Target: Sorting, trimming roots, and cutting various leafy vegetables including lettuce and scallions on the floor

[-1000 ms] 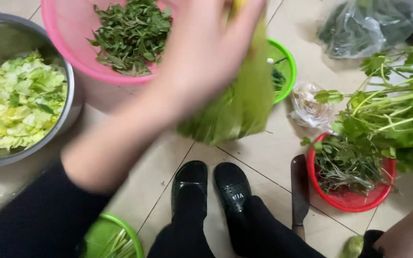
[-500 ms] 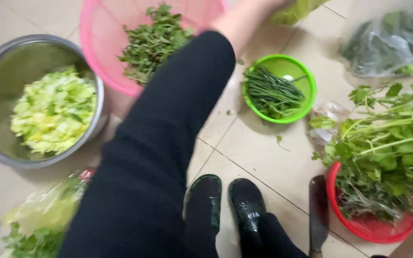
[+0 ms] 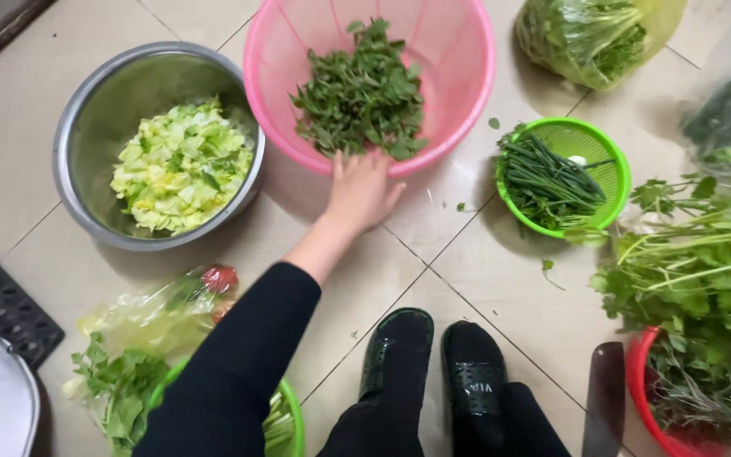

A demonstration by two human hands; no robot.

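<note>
Presently we record: our left hand (image 3: pixel 361 193), fingers spread and loose, grasping nothing, its fingertips touching the near rim of the pink basket (image 3: pixel 467 93) on the tiled floor (image 3: pixel 35 118). Our right hand is out of view; we cannot tell its state.

Basket contents: a heap of dark leafy herbs (image 3: pixel 364 97), piled toward the near wall.

Adjacent items: steel bowl (image 3: pixel 86 110) of chopped pale cabbage (image 3: pixel 181 165), just left of the basket; small green strainer (image 3: pixel 607 152) of thin green stalks, to the right; cleaver (image 3: pixel 604 398) flat on the floor beside our right shoe (image 3: pixel 474 372).

Risks, as we judge them: a push on the light rim could tip the basket and spill herbs onto the floor; a sideways drag may knock the bowl; the bare blade by our feet invites a cut if we shift or reach blindly.
</note>
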